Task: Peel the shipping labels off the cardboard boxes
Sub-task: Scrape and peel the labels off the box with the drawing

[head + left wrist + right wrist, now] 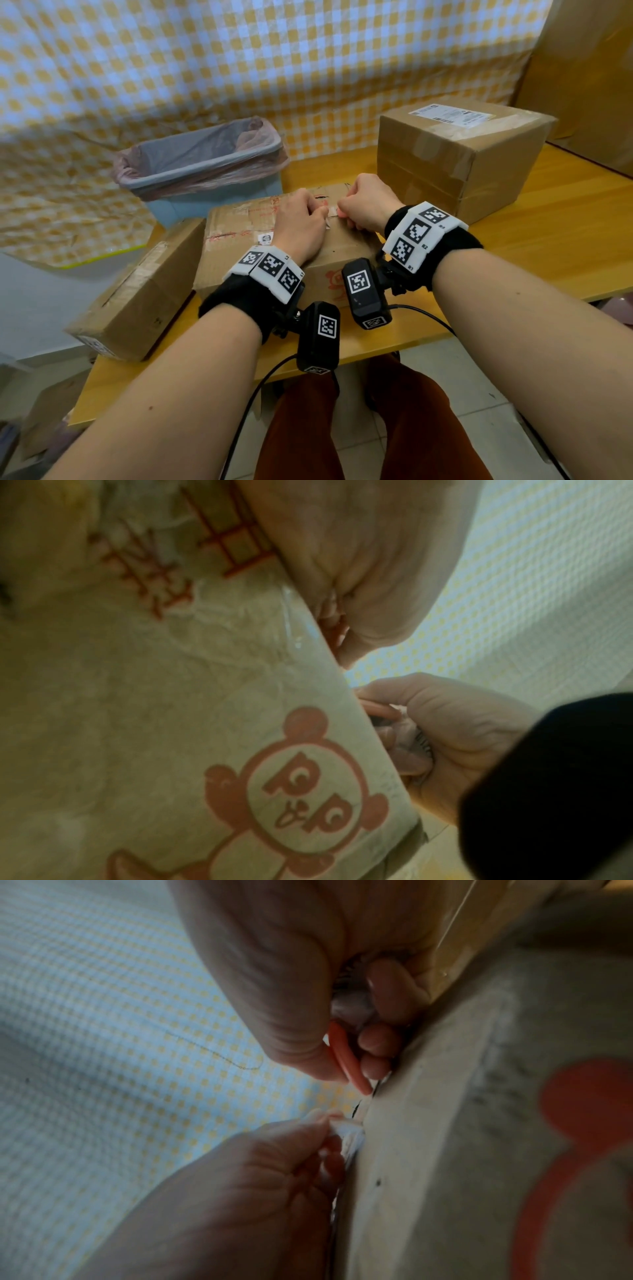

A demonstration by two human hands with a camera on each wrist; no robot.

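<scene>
A worn cardboard box (239,233) with red print lies in the middle of the table, and both hands work on its top. My left hand (322,214) pinches a white scrap of the label (347,1133) that lifts off the box top (445,1150). My right hand (342,214) grips a thin orange tool (346,1058) whose tip meets the box beside the scrap. Crumpled label bits (352,1007) sit in that palm. A larger box (459,161) at the back right carries a whole white shipping label (452,114).
A blue bin (205,161) lined with a pink bag stands behind the box at the left. A third box (137,291) lies tilted at the table's left edge. The wooden table (548,222) shows bare at the right. Checked cloth hangs behind.
</scene>
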